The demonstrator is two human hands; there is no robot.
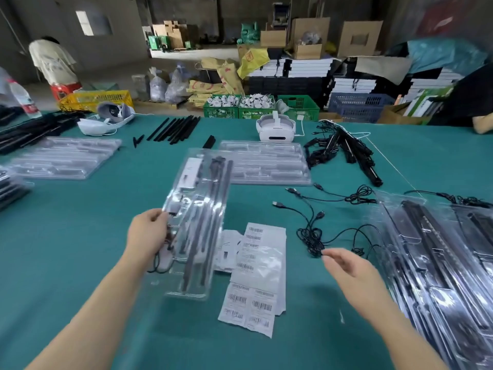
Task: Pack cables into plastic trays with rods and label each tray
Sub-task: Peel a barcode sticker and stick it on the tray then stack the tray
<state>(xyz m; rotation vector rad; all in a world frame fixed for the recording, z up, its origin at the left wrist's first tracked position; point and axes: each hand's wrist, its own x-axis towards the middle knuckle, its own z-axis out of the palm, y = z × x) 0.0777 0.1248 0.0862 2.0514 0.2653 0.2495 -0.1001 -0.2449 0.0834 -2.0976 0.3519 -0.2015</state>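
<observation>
Left hand [149, 233] grips the loaded tray [196, 222] by its edge. Right hand [346, 265], fingers loose and seemingly empty, reaches toward the loose cable [312, 236]; tucking it in looks next.

Single head-worn wide-angle view, facing forward and down, close over green table [80, 236], storeroom across upper frame

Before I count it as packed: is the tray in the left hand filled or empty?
Filled: the clear tray holds black rods in its channels, with a cable at the left hand.
</observation>
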